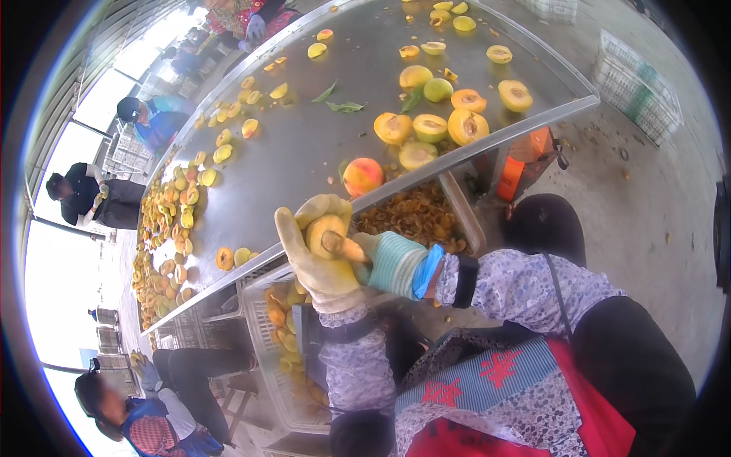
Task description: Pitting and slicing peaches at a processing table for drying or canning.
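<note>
My left hand (320, 274), in a pale yellow glove, cups a halved peach (321, 229), its cut face turned towards my right hand. My right hand (381, 261) wears a teal-cuffed glove and meets the fruit at its brown centre. An orange-brown tip shows there; whether it is a fingertip, a tool or part of the fruit is unclear. Just beyond my hands is the metal edge of a sorting table (268, 188). A whole red-yellow peach (364, 177) lies on it, near several cut halves (468, 127).
Below the table edge stand a bin of brown pits or scraps (420, 214) and a white plastic crate (268, 365) holding fruit. Many halves (165, 228) are heaped at the table's left end. Co-workers (157, 123) are around the table. Crates (637, 85) stand on the right.
</note>
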A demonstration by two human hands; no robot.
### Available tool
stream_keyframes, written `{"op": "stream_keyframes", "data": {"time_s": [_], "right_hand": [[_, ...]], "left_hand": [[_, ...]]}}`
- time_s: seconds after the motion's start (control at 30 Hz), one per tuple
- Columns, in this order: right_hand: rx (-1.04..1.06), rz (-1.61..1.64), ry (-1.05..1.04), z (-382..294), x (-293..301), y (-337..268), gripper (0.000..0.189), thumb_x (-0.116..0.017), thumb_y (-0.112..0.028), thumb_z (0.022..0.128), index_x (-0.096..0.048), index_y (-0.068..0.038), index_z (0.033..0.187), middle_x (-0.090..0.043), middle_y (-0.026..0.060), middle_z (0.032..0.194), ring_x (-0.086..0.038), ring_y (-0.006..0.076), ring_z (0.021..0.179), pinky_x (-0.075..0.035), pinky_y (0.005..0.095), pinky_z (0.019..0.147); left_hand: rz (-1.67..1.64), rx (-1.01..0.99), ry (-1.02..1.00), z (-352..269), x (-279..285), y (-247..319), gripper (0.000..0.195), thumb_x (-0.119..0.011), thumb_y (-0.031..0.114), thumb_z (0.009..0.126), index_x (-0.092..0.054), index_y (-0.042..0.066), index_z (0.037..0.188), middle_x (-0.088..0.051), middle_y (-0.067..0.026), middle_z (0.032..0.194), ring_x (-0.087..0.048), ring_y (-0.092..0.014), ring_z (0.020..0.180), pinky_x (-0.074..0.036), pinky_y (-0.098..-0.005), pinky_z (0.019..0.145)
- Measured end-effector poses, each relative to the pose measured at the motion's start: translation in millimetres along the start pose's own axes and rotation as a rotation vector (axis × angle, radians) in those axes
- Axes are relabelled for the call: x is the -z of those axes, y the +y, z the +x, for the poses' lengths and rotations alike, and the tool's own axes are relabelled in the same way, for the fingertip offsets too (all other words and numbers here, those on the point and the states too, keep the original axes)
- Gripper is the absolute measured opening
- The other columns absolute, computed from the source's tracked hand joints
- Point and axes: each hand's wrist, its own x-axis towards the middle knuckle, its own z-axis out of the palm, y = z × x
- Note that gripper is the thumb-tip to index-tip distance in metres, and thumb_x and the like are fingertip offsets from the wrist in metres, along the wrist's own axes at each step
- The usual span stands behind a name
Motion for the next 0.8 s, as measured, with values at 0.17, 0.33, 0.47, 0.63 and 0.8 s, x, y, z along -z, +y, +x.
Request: {"op": "stream_keyframes", "data": {"time_s": [0.17, 0.33, 0.47, 0.63, 0.8], "right_hand": [[0.032, 0.025, -0.059, -2.5, -1.6, 6.5, 0.027, -0.056, -0.028, 0.09, -0.062, -0.004, 0.099, -0.067, 0.023, 0.083, -0.065, 0.0433, 0.08, -0.053, 0.0489, 0.07], [0.094, 0.085, -0.088, -9.2, 6.9, 2.5, 0.026, -0.055, -0.028, 0.091, -0.063, -0.005, 0.101, -0.068, 0.0175, 0.082, -0.067, 0.0382, 0.076, -0.053, 0.0464, 0.068], [-0.401, 0.557, -0.445, -13.8, 18.0, 0.5, 0.028, -0.053, -0.032, 0.093, -0.062, -0.006, 0.101, -0.064, 0.0059, 0.074, -0.063, 0.023, 0.063, -0.052, 0.0373, 0.061], [-0.018, 0.47, -0.318, -11.2, 20.1, -0.9, 0.027, -0.055, -0.033, 0.093, -0.061, -0.008, 0.098, -0.057, 0.0031, 0.068, -0.054, 0.0159, 0.049, -0.045, 0.0317, 0.046], [-0.593, 0.734, -0.765, -14.7, 38.4, 0.2, 0.028, -0.057, -0.036, 0.092, -0.061, -0.008, 0.097, -0.055, 0.0012, 0.065, -0.051, 0.0153, 0.046, -0.041, 0.0299, 0.041]], "left_hand": [[0.006, 0.209, -0.142, 1.7, 3.6, 7.1, 0.049, -0.053, 0.048, 0.096, -0.061, 0.001, 0.084, -0.06, -0.0139, 0.077, -0.06, -0.028, 0.072, -0.053, -0.0404, 0.07], [0.021, 0.307, -0.098, 1.7, -1.5, 7.9, 0.05, -0.055, 0.05, 0.094, -0.059, 0.003, 0.08, -0.058, -0.0131, 0.075, -0.059, -0.028, 0.068, -0.05, -0.039, 0.062], [-0.123, 0.268, -0.082, 3.2, -6.9, 4.8, 0.05, -0.057, 0.052, 0.093, -0.053, 0.008, 0.07, -0.055, -0.0112, 0.07, -0.056, -0.027, 0.061, -0.047, -0.0397, 0.055], [-0.085, 0.322, -0.156, 2.3, -3.3, 2.2, 0.052, -0.058, 0.053, 0.092, -0.045, 0.012, 0.063, -0.051, -0.0076, 0.064, -0.054, -0.026, 0.056, -0.045, -0.0393, 0.052], [-0.405, 0.443, -0.178, 6.8, 0.7, -4.2, 0.042, -0.056, 0.047, 0.095, -0.045, 0.016, 0.069, -0.05, 0.0008, 0.07, -0.055, -0.021, 0.064, -0.048, -0.033, 0.053]]}}
